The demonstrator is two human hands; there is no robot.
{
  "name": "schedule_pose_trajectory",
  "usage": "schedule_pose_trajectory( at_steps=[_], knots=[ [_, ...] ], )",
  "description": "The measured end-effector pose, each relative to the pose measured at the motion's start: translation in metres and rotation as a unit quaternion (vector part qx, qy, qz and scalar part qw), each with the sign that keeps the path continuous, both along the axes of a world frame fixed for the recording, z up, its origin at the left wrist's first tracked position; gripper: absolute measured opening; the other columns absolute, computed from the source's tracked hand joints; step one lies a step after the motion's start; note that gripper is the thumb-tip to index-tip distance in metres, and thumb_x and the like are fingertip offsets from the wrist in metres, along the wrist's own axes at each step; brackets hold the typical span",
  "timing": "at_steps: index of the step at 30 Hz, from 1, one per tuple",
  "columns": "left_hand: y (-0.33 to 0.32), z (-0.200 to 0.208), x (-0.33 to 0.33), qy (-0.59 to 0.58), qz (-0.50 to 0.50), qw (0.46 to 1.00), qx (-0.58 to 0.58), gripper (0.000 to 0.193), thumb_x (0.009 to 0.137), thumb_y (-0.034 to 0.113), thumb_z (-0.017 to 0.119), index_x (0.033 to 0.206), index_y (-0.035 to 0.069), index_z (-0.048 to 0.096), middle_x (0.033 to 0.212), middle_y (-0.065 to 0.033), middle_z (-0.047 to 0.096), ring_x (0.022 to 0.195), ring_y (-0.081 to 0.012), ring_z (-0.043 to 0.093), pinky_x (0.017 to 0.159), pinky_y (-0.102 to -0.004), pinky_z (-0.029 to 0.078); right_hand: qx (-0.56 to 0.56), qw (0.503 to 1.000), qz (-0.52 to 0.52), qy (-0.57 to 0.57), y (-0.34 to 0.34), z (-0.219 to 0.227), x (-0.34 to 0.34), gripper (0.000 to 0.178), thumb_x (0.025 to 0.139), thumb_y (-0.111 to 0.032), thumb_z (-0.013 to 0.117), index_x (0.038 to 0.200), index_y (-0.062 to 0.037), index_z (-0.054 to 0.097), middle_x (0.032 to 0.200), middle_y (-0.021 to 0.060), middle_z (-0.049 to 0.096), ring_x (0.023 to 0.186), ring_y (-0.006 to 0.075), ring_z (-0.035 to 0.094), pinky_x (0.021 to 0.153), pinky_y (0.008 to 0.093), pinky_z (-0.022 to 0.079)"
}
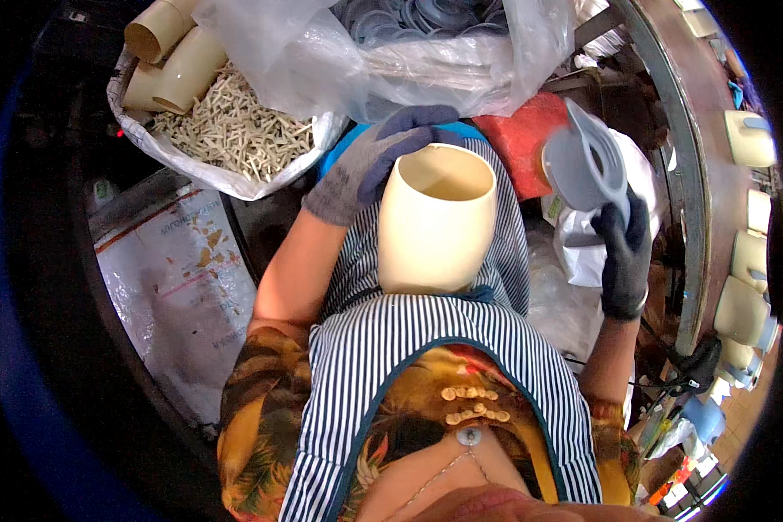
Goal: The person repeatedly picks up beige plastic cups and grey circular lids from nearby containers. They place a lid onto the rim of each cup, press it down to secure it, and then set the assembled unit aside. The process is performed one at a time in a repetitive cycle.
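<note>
A cream plastic container point(438, 230) with rounded sides and an open mouth stands in my lap, on the striped apron. My left hand point(383, 157), in a grey knit work glove with dark fingers, is curled round its far left rim and steadies it. Off to the right, my right hand point(625, 248), gloved the same way, grips a grey translucent plastic lid point(587, 165) by its lower edge. The lid is held up on edge, somewhat blurred, apart from the container.
A white sack point(244, 184) at the far left holds short beige plastic sticks point(235, 126) and cream tubular pieces point(190, 70). Beside it, a clear plastic bag point(461, 74) contains several grey lids point(418, 17). Along the right runs a bench point(700, 130) bearing more cream containers point(744, 309).
</note>
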State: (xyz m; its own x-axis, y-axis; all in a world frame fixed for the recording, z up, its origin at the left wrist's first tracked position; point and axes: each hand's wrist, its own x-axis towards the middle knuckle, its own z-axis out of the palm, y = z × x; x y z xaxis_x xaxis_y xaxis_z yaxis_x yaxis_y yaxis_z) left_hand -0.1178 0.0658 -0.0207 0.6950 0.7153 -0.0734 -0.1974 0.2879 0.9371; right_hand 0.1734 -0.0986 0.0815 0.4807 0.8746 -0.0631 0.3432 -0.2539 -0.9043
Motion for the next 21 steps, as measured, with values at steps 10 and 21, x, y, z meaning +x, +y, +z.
schedule_pose_trajectory(
  at_steps=[10, 21],
  knots=[
    [0.006, -0.027, -0.003, 0.208, 0.020, 0.951, 0.230, 0.042, 0.102, 0.029, 0.045, 0.134, 0.002, 0.048, 0.135, -0.0165, 0.054, 0.121, -0.0259, 0.056, 0.101, -0.0397, 0.046, -0.131, 0.960, 0.171, 0.177, 0.097, -0.018, -0.048, 0.035, 0.097, -0.040, 0.055, 0.101, -0.0055, 0.062, 0.073, -0.0010, 0.054, 0.052, 0.0071, 0.045, 0.047, 0.0220, 0.038],
    [0.002, 0.018, 0.015, -0.010, 0.020, 0.999, -0.034, 0.068, 0.101, 0.057, 0.029, 0.141, 0.004, 0.043, 0.134, -0.0172, 0.054, 0.121, -0.0229, 0.056, 0.104, -0.0344, 0.045, -0.134, 0.958, 0.187, 0.169, 0.113, -0.026, -0.049, 0.035, 0.093, -0.042, 0.061, 0.099, -0.0070, 0.064, 0.068, -0.0023, 0.052, 0.050, 0.0060, 0.042, 0.045, 0.0219, 0.035]
  ],
)
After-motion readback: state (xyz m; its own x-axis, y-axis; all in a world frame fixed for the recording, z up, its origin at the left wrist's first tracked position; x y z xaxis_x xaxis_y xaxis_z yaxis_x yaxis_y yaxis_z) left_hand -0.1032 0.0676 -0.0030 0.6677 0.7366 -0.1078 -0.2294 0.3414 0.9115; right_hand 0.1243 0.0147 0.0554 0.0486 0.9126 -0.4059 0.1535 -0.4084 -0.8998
